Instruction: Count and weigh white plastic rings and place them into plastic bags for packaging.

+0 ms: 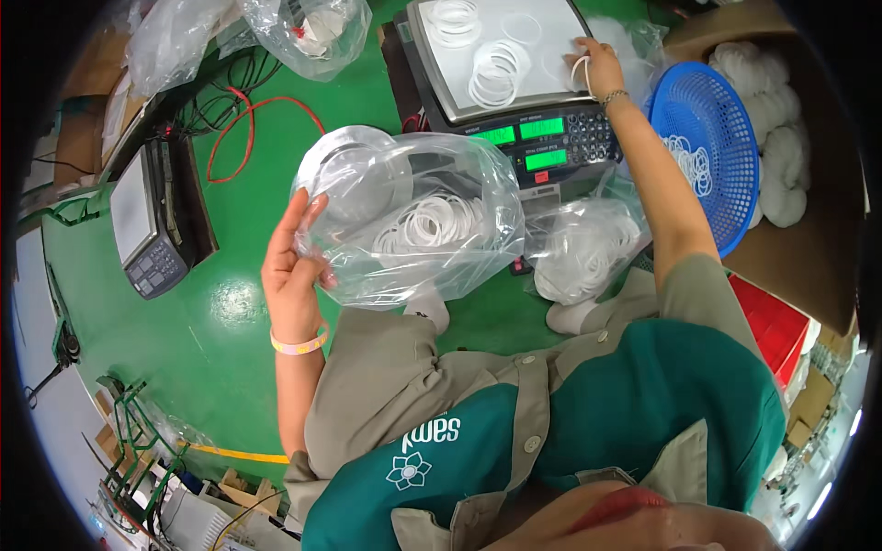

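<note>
My left hand (296, 274) pinches the edge of a clear plastic bag (501, 207), held tilted with its opening spread. Inside it lies a heap of white rings (430, 223). At the right edge of a counting scale's white platform (556, 28), my right hand (602, 69) has its fingers closed around a white ring (577, 72). More white rings (497, 75) rest in loose piles on the platform. Green digits glow on the scale's display (542, 129). Partly behind the bag is a round silver metal piece (344, 165).
To the right stands a blue basket (742, 138) with white rings in it, beside a cardboard box (818, 257) holding white bundles. A filled clear bag (588, 248) sits below the scale. Another scale (152, 216), cables and a red cord (241, 151) are at left.
</note>
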Available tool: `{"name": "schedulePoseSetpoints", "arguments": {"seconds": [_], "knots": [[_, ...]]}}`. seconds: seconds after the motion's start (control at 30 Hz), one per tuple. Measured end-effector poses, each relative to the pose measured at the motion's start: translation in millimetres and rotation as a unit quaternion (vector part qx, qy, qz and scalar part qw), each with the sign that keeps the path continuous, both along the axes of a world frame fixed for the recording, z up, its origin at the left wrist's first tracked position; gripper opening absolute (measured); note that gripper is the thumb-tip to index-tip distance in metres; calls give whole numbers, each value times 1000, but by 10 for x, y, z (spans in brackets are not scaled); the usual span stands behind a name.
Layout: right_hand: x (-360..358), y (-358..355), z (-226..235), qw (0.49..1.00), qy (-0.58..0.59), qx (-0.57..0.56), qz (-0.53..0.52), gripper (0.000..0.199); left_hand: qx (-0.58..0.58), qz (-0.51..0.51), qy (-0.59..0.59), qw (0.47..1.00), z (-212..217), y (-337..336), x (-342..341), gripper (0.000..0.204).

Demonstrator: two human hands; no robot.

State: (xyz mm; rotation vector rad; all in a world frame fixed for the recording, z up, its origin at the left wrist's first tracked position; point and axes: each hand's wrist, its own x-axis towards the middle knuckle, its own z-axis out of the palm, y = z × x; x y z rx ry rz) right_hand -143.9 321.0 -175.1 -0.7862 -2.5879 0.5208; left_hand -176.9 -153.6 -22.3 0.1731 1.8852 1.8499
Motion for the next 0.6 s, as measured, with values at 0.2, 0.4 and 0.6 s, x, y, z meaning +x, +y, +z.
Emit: {"name": "schedulePoseSetpoints", "arguments": {"seconds": [0.2, 0.4, 0.6], "knots": [[-83, 144, 164, 977, -189, 73, 59, 19, 4, 11, -11, 1000, -43, -60, -29, 68], [-255, -326, 263, 944, -21, -216, 249, 29, 19, 4, -18, 1000, -93, -101, -59, 67], [-658, -631, 270, 951, -239, 29, 194, 52, 24, 6, -18, 1000, -92, -106, -53, 66]]}}
